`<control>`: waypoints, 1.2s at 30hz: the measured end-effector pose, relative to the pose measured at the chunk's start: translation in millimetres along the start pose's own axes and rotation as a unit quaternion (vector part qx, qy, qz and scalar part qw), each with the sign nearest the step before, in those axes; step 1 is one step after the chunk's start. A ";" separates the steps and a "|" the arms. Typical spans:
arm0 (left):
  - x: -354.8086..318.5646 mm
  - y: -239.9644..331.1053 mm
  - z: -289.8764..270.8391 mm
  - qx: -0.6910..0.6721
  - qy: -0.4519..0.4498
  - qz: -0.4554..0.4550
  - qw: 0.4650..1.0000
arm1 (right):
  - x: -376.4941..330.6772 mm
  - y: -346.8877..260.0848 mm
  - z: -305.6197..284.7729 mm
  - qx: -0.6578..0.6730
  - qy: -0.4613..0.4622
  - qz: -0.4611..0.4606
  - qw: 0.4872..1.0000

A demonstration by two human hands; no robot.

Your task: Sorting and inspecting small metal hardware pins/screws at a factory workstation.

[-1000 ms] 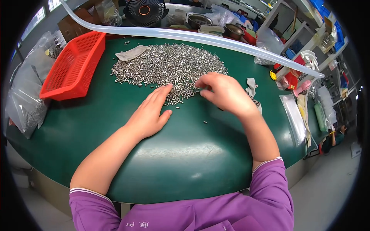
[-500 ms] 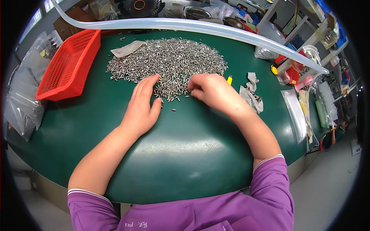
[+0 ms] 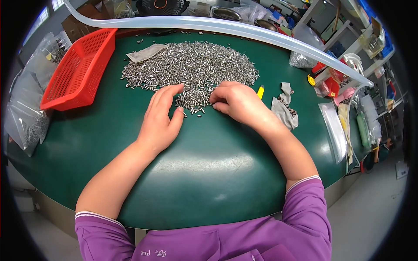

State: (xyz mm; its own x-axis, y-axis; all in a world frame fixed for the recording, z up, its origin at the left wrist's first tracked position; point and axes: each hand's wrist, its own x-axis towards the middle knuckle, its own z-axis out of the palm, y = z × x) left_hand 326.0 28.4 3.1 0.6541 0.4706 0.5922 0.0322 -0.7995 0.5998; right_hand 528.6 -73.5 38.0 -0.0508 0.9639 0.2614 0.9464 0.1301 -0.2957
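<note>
A broad heap of small shiny metal pins (image 3: 196, 61) lies on the green table, with a narrower part of it reaching toward me between my hands. My left hand (image 3: 162, 116) rests at the left side of that part, fingers stretched and thumb apart, holding nothing. On the other side, my right hand (image 3: 238, 102) has its fingers curled together against the pins. Its fingertips are partly hidden, so I cannot make out what is in them. One or two loose pins lie just in front of the heap.
A scrap of grey cloth or paper (image 3: 146, 53) lies on the heap's left. A red plastic basket (image 3: 69, 104) stands at left beside bags of metal parts (image 3: 26, 108). To the right are a yellow-handled tool (image 3: 260, 92) and a crumpled grey cloth (image 3: 284, 114). A clear tube (image 3: 217, 25) arches across the back.
A stray pin in front of the heap is now closer to its edge. My right hand has shifted slightly left at the pins; my left hand has barely moved.
</note>
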 end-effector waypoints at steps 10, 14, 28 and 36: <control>1.2 3.5 2.4 -0.080 0.025 -0.025 0.996 | 1.0 -3.1 -0.2 -0.035 0.002 0.004 0.999; -2.0 12.5 0.4 -0.369 -0.029 -0.242 0.897 | 7.6 -11.1 -13.9 0.026 0.026 -0.003 0.999; -3.4 11.5 -3.3 -0.568 -0.173 -0.342 0.729 | 7.5 -38.1 -12.4 0.198 0.027 -0.112 0.974; -2.8 9.0 0.3 -0.565 -0.165 -0.347 0.731 | 6.4 -38.2 -7.8 0.184 0.049 -0.078 0.979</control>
State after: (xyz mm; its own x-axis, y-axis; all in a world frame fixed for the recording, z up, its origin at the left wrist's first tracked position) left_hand 324.7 19.7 6.7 0.9289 0.3522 -0.1149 -0.0800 0.4936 0.8660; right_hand 494.6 -74.1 58.1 -0.1388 0.9011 0.4109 0.7500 0.3666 -0.5506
